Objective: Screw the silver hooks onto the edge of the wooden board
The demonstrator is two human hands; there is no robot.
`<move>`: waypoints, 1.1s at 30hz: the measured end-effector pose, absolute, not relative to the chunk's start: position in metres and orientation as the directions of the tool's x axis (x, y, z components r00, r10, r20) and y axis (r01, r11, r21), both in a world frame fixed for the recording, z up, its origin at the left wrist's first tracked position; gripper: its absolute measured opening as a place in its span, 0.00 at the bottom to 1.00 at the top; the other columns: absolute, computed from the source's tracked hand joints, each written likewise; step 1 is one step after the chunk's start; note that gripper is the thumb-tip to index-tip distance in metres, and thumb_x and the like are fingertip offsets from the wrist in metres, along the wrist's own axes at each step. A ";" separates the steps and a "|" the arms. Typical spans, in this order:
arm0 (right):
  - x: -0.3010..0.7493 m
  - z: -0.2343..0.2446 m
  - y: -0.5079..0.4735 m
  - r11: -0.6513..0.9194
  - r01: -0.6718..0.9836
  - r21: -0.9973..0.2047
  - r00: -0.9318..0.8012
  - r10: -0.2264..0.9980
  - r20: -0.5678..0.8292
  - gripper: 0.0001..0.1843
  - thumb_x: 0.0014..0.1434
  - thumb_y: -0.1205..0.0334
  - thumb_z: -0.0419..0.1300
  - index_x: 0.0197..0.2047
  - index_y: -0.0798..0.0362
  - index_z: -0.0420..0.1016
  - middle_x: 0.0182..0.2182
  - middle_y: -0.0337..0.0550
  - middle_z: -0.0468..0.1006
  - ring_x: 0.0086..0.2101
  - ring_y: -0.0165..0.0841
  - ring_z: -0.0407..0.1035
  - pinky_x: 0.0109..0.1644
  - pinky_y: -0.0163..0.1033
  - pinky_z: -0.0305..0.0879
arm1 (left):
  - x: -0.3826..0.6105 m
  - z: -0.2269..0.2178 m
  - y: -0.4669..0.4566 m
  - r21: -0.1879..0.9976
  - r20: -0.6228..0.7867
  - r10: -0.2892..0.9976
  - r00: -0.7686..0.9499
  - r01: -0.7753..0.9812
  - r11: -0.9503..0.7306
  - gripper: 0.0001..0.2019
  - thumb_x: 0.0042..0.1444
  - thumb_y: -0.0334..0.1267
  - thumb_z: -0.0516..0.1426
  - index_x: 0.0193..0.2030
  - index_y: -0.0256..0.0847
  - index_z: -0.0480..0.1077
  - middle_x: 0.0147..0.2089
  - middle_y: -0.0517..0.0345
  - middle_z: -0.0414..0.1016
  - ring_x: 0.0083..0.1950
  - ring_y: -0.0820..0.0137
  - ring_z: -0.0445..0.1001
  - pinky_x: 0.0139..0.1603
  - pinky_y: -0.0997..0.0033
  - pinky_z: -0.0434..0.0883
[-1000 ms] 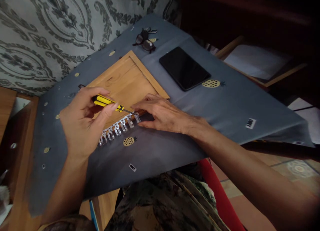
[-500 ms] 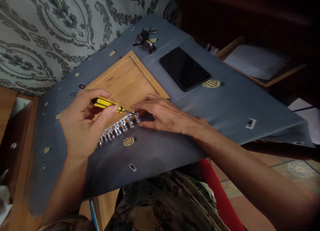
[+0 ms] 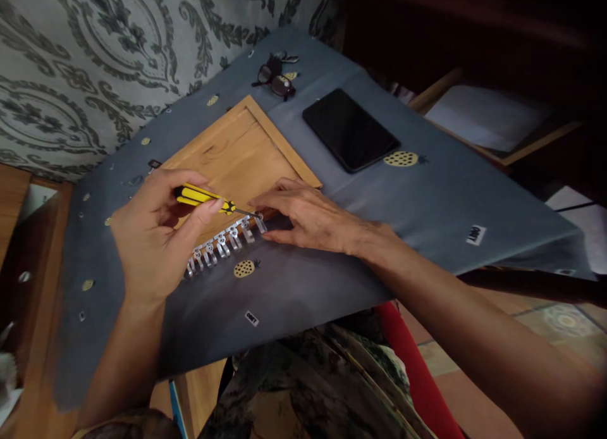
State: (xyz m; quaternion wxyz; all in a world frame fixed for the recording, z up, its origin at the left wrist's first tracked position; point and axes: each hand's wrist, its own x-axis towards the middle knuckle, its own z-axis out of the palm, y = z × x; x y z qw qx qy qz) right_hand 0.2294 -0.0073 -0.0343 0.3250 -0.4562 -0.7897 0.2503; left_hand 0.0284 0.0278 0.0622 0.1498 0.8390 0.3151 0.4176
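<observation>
Head: left grip [image 3: 156, 236] around yellow-handled screwdriver [image 3: 203, 198]; right grip [image 3: 308, 217] flat, open, against metal hooks [image 3: 222, 243]

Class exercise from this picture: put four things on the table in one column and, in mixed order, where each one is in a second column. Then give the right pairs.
Things
1. screwdriver
2. eyeglasses
3. black tablet
4. row of metal hooks

Places
A. flat on the grey cloth, right of the wooden board
B. along the board's near edge
C. in the left hand
D. at the cloth's far end

Pairs: 1-C, 2-D, 3-A, 4-B
</observation>
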 end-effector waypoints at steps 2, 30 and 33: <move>0.230 -0.034 -0.008 0.453 0.558 -0.695 -0.366 0.886 0.283 0.22 0.58 0.62 0.67 0.55 0.53 0.75 0.42 0.48 0.74 0.48 0.42 0.66 0.52 0.45 0.62 | 0.028 0.062 0.028 0.503 0.609 0.652 0.451 0.416 -0.758 0.12 0.47 0.27 0.67 0.40 0.40 0.78 0.33 0.65 0.78 0.32 0.80 0.78 0.30 0.86 0.76; 0.229 -0.031 -0.008 0.447 0.551 -0.705 -0.371 0.888 0.273 0.21 0.58 0.62 0.67 0.55 0.52 0.75 0.43 0.48 0.74 0.48 0.42 0.66 0.53 0.46 0.62 | 0.024 0.059 0.017 0.466 0.583 0.706 0.403 0.546 -0.696 0.11 0.50 0.32 0.67 0.40 0.50 0.77 0.34 0.66 0.78 0.30 0.76 0.79 0.30 0.81 0.78; 0.230 -0.031 -0.008 0.455 0.553 -0.698 -0.376 0.884 0.278 0.20 0.58 0.62 0.67 0.54 0.52 0.75 0.42 0.48 0.74 0.48 0.42 0.66 0.53 0.46 0.62 | 0.025 0.059 0.019 0.458 0.600 0.686 0.411 0.526 -0.716 0.10 0.49 0.32 0.67 0.39 0.47 0.77 0.34 0.65 0.78 0.30 0.77 0.78 0.30 0.82 0.78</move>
